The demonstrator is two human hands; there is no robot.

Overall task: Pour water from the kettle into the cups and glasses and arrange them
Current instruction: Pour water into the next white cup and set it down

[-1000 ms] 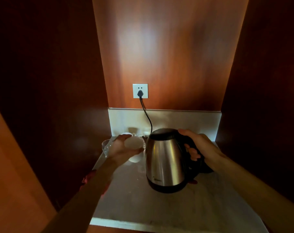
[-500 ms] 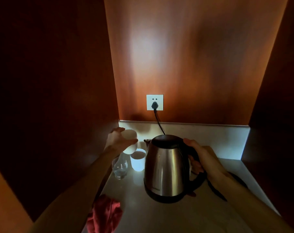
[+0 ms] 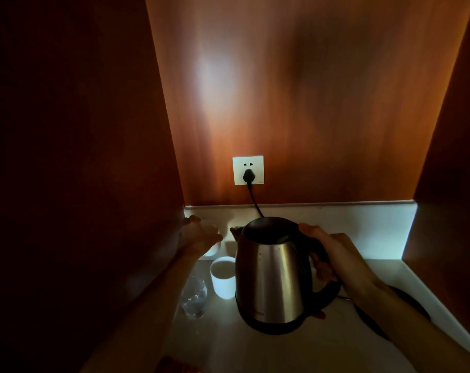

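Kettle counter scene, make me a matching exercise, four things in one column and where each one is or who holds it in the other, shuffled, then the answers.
Things:
1. kettle
2. clear glass
3. white cup in the corner
4. black plug

Places:
A. in the wall socket
B. under the left hand
C. handle gripped by the right hand
D. nearest the counter's front, left of the kettle

Pairs: 1-C, 2-D, 3-B, 4-A

A pale tabletop (image 3: 255,351) set in a wooden alcove is shown. Carried on it: a clear glass (image 3: 193,297) at the left, a white cup (image 3: 223,277) just beside it, and a black kettle base (image 3: 406,308) at the right.
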